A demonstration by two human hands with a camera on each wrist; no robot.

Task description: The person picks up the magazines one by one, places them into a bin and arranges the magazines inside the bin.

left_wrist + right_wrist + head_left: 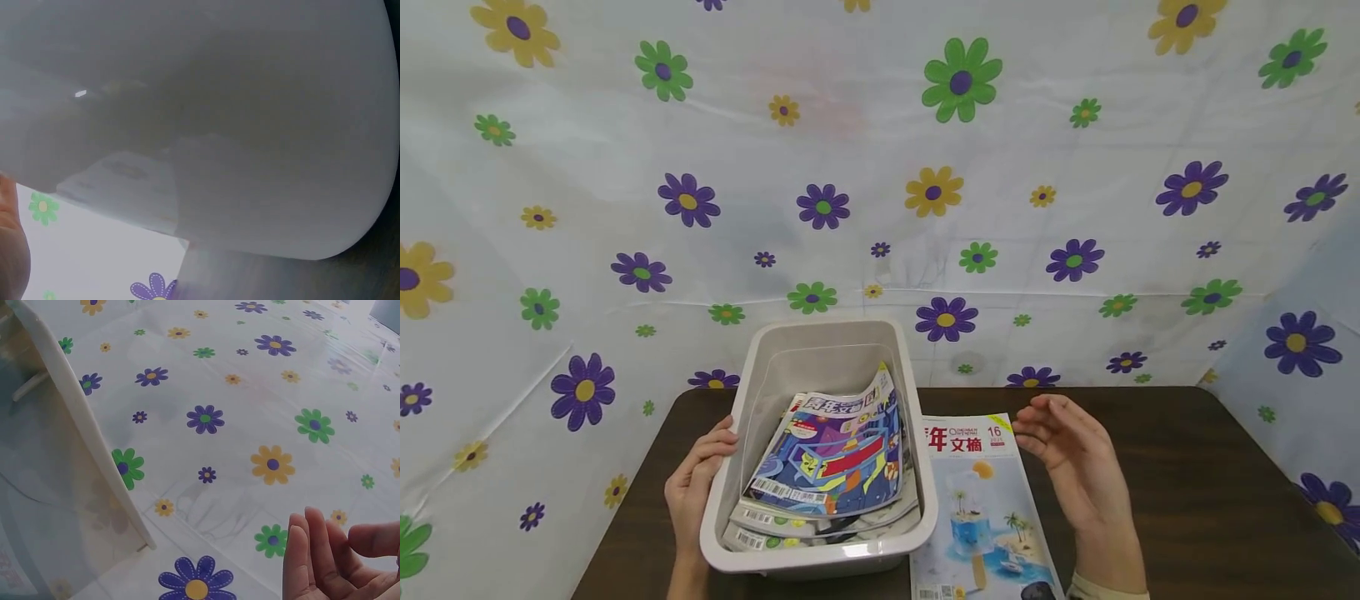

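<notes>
A light grey plastic bin (808,350) stands tilted toward me at the centre of the table, holding several magazines. The top magazine (835,454) has a purple and blue cover. My left hand (696,479) grips the bin's left rim, fingertips at its edge; in the left wrist view the bin's glossy wall (200,144) fills most of the picture. To the right, my right hand (1078,471) is raised with loosely bent fingers and holds nothing. It is beside another magazine (977,475) with a pale blue popsicle cover, which the bin partly hides.
A dark wooden table (1195,492) extends to the right. Behind it hangs a white flowered sheet (865,150), close to the table's back edge. A small dark object (1037,591) shows at the bottom, over the popsicle magazine.
</notes>
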